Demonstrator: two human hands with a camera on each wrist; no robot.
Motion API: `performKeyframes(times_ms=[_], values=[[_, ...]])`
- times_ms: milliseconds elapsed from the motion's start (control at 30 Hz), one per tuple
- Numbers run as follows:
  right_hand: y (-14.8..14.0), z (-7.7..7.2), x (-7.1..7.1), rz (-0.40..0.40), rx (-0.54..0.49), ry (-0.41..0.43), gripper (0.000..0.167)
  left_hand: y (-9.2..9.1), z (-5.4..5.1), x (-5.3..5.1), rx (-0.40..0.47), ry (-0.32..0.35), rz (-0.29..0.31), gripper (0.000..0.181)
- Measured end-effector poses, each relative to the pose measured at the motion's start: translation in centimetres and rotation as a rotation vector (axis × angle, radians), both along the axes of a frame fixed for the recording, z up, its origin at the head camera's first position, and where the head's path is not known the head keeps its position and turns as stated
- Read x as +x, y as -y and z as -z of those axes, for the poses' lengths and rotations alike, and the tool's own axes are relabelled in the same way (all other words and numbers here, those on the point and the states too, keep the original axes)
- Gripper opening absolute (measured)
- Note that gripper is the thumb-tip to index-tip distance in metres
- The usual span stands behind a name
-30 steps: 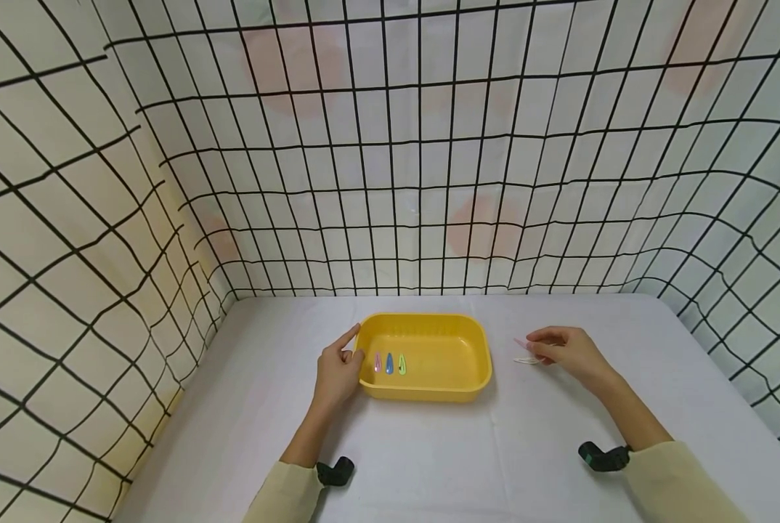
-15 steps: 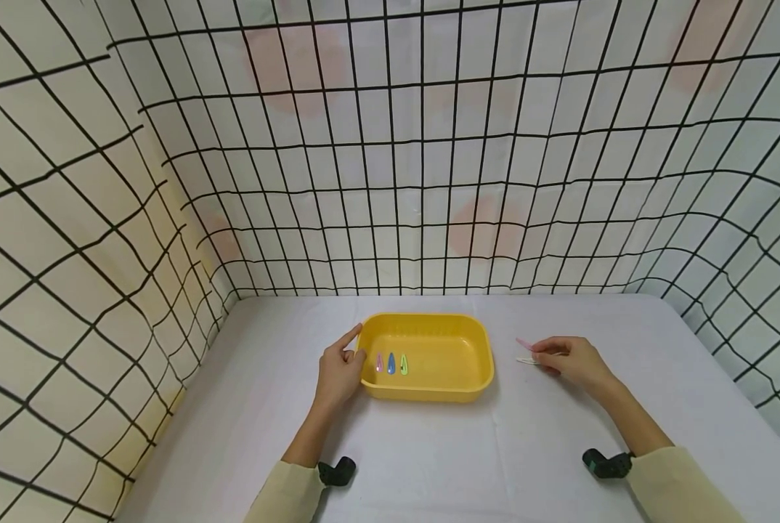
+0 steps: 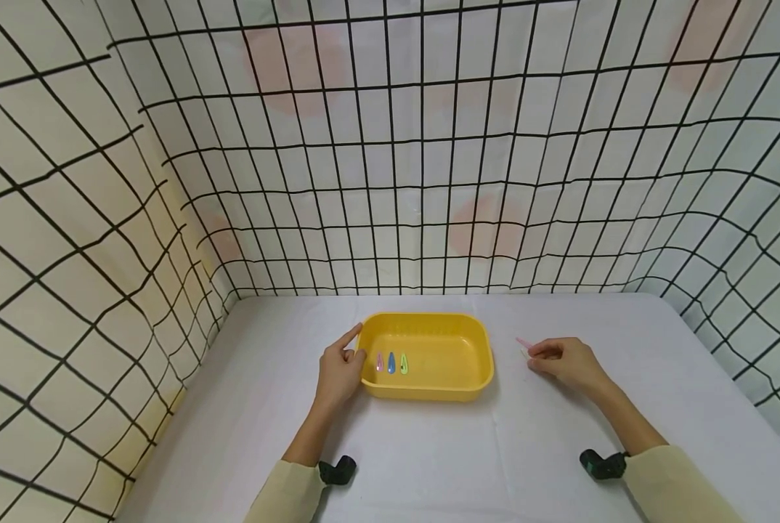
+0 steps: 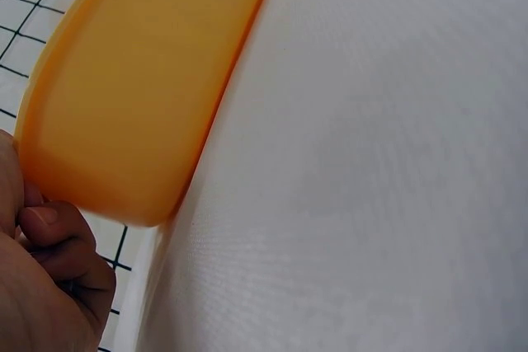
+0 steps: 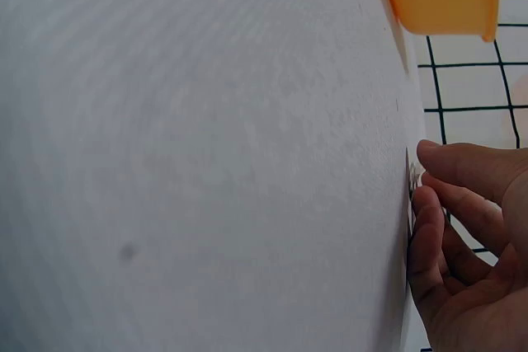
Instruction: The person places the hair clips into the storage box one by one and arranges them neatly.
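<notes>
A yellow tray (image 3: 429,394) holds a pink hair clip (image 3: 380,362), a blue one (image 3: 391,362) and a light green one (image 3: 404,364), side by side at its left. The left hand (image 3: 339,374) (image 4: 45,265) grips the tray's left end, its thumb at the rim. Right of the tray, the right hand (image 3: 569,365) (image 5: 474,237) pinches a pale clip (image 3: 524,354) low over the table, mostly hidden by the fingertips. Another pink clip (image 3: 523,342) shows just beyond those fingertips, its near end covered. In the right wrist view the pale clip (image 5: 415,176) is small and unclear.
White cloth covers the table (image 3: 429,457). Behind it and at both sides stand pale walls with a black grid (image 3: 423,167). A black device is worn on each wrist, near the light sleeves.
The right fingertips have closed in on the pale clip, which lay flat before and now shows only a short, tilted end. The left hand and the tray have hardly moved.
</notes>
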State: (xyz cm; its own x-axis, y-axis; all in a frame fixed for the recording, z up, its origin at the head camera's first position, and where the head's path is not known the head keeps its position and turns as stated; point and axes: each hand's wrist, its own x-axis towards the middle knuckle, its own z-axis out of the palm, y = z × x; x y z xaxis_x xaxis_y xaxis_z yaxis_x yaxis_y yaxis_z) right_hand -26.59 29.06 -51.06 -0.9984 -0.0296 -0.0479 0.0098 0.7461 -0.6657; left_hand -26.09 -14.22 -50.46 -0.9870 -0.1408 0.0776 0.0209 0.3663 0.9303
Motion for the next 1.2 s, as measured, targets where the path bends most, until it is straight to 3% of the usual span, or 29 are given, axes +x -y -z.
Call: performKeyframes(times_ms=[400, 800, 967, 1200], values=[[0.3, 0.0, -0.1, -0.013, 0.082, -0.07, 0.023, -0.1, 0.3, -0.2, -0.014, -0.014, 0.014, 0.053], [-0.1, -0.1, -0.2, -0.015, 0.083, -0.082, 0.024, 0.0, 0.5, -0.2, -0.017, -0.01, 0.005, 0.053], [0.1, -0.4, -0.2, 0.003, 0.058, -0.048, 0.028, 0.0, 0.4, -0.3, -0.01, -0.003, 0.005, 0.052], [0.4, -1.0, -0.2, 0.037, -0.072, 0.016, 0.031, -0.1, 0.2, -0.2, -0.015, 0.003, -0.005, 0.052]])
